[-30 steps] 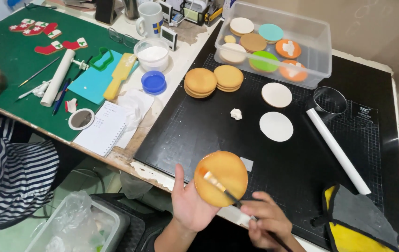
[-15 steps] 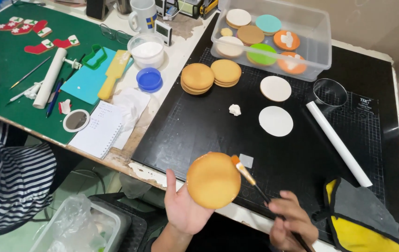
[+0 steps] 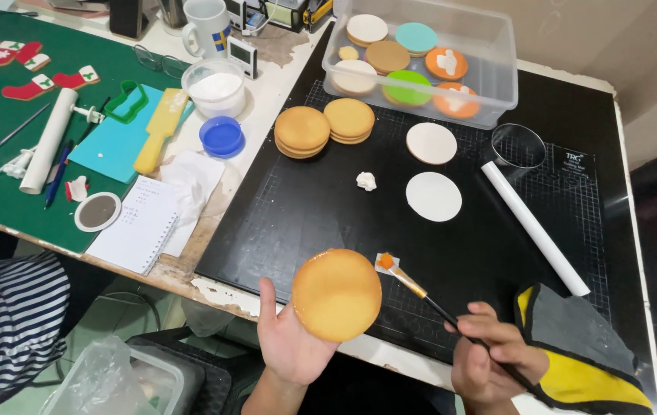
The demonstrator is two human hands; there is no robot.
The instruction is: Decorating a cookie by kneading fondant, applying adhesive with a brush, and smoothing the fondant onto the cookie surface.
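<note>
My left hand (image 3: 291,343) holds a round golden cookie (image 3: 337,294) flat on its fingers, just over the near edge of the black cutting mat (image 3: 297,215). My right hand (image 3: 492,360) grips a thin paintbrush (image 3: 419,290). The brush's orange tip rests on a small white scrap on the mat, just right of the cookie and apart from it. Two white fondant discs (image 3: 433,170) lie farther back on the mat, with a small white lump (image 3: 366,181) to their left.
Two stacks of plain cookies (image 3: 325,127), a clear tub of iced cookies (image 3: 420,58), a round cutter (image 3: 518,147) and a white rolling pin (image 3: 534,227) sit on the mat. A yellow-grey cloth (image 3: 574,353) lies at right. A person in a striped sleeve (image 3: 5,315) is at the green mat (image 3: 5,115) on the left.
The brush has left the cookie's face and swung right, down to the white scrap on the mat. The cookie has stayed in my left hand, tilted flatter.
</note>
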